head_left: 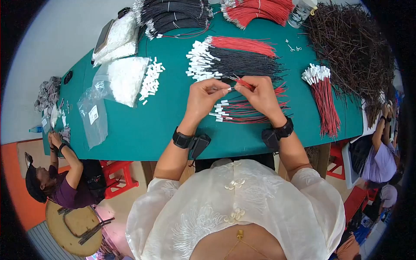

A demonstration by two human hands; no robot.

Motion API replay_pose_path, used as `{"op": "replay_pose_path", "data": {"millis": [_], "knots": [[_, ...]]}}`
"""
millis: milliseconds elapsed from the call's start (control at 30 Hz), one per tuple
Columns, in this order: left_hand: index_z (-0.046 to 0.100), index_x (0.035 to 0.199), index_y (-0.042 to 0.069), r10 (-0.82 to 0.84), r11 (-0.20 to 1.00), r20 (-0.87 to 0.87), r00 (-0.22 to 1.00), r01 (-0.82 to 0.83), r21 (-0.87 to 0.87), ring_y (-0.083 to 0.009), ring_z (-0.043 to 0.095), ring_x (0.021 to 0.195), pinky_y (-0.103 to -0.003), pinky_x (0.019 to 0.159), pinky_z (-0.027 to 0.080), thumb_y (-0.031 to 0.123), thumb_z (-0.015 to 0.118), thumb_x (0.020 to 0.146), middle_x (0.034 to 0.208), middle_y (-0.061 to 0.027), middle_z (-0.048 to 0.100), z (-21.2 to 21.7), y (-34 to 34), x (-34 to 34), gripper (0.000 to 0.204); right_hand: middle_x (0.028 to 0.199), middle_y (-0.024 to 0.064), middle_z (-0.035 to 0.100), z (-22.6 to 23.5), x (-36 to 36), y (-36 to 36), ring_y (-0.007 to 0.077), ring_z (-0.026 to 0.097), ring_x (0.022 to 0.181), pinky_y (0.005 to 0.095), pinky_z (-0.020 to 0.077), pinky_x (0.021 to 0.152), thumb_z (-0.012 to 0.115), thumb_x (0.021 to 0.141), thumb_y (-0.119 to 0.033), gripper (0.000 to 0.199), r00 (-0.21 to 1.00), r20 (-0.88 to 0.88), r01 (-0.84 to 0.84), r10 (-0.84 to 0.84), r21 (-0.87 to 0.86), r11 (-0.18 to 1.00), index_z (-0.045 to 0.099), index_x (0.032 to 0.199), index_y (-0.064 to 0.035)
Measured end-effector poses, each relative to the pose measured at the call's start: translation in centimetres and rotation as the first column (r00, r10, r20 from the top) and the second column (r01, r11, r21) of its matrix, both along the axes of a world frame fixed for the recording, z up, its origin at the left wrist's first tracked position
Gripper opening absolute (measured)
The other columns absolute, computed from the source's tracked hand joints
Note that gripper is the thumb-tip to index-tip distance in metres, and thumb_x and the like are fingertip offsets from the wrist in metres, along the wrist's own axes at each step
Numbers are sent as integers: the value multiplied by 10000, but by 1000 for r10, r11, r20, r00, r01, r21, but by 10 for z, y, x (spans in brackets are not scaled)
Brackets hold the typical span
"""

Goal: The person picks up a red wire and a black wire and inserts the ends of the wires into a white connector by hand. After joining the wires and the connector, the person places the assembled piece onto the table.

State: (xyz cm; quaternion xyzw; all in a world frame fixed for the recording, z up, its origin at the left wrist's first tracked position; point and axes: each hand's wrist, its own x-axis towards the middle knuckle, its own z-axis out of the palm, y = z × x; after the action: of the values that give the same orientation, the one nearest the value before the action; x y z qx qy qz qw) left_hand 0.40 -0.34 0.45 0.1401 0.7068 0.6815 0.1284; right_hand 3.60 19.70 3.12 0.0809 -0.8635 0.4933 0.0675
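My left hand [205, 97] pinches a small white connector [229, 89] between thumb and fingertips. Close beside it, my right hand [261, 96] is closed on red wires [244, 83], their ends pointing toward the connector. The two hands nearly meet; whether a wire is inside the connector is too small to tell. Just beyond them lie rows of black wires [242, 62] and red wires [242, 44] with white connectors on their left ends. Below my hands are red and black wires [251, 112] with white connectors.
Loose white connectors [151, 81] lie beside an opened plastic bag [125, 82] at left. Thick black [175, 13] and red wire bundles [260, 9] sit at the back. A connector-tipped bundle [326, 102] and a dark wire heap [351, 43] are at right. People [65, 177] sit at both sides.
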Motion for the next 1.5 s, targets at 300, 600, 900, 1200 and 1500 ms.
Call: {"op": "replay_pose_path", "data": {"millis": [300,600,900,1200,1500], "knots": [[734,951,-13,-4,1000,8,1000,5,-18,-108,695,821,-238,731,555,-22,730,846,887,-70,738,5,5,3,106,560,75,464,2,0,-3,75,384,552,303,324,500,738,834,-103,178,1000,26,12,-11,-31,999,642,791,41],[699,1009,-33,-36,981,122,992,12,196,-134,707,854,-246,763,556,-21,719,860,916,-96,736,-1,5,-2,151,583,37,488,5,-1,4,48,385,575,280,316,504,738,855,-108,155,996,86,5,2,-75,997,674,860,33],[690,1013,-31,-21,983,124,992,-2,184,-142,708,853,-251,769,558,-5,712,874,913,-94,733,-2,2,-2,143,600,37,497,3,-1,2,61,398,573,281,328,509,715,889,-116,156,999,16,-28,29,-50,998,677,891,36],[713,932,4,-25,984,-93,995,8,-179,-102,685,762,-251,661,541,31,755,824,810,-75,719,2,-2,-1,119,720,175,628,-10,-10,11,334,611,635,407,462,590,640,928,-145,169,962,-270,10,49,213,977,668,926,21],[715,877,37,-147,877,-400,904,-68,-476,-230,646,666,-346,603,512,29,761,761,798,-88,661,11,-6,1,125,718,181,619,-13,-5,14,382,614,680,444,462,615,599,954,-184,221,996,31,-85,80,339,937,611,864,18]]}}
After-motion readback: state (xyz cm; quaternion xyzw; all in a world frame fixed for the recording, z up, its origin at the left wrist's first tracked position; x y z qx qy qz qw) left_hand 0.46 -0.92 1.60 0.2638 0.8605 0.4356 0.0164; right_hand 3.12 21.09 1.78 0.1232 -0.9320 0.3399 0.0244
